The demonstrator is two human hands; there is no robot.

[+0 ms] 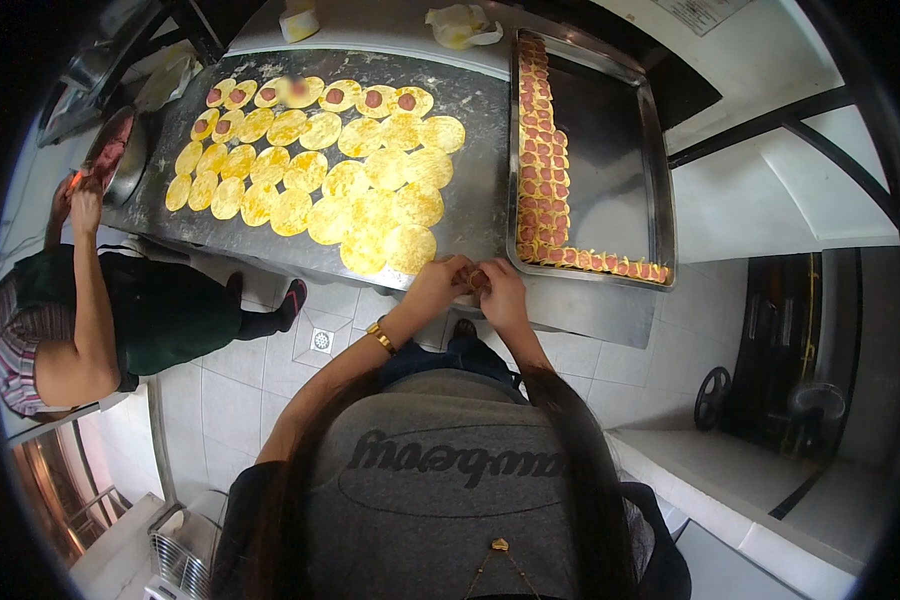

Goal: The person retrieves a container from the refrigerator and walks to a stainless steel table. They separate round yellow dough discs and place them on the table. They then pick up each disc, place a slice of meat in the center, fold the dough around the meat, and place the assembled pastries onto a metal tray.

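Observation:
Both my hands pinch a small meat-filled dough piece [477, 281] at the near edge of the worktable. My left hand [443, 283] is closed on its left side, and my right hand [503, 294] is closed on its right; the fingers hide much of it. Left of my hands, flat yellow dough rounds [290, 172] lie in overlapping rows, greased on top. Several in the farthest rows carry a meat ball [374, 99]. To the right, a large metal tray [610, 150] holds tight rows of shaped meat pastries [543, 150] along its left and near sides.
A co-worker [65, 320] at the far left handles a metal bowl of raw meat [113, 150]. Behind the dough stand a small white tub [298, 22] and a crumpled plastic bag [464, 27]. The dark worktable [480, 130] has flour smears. Below is a tiled floor [210, 390].

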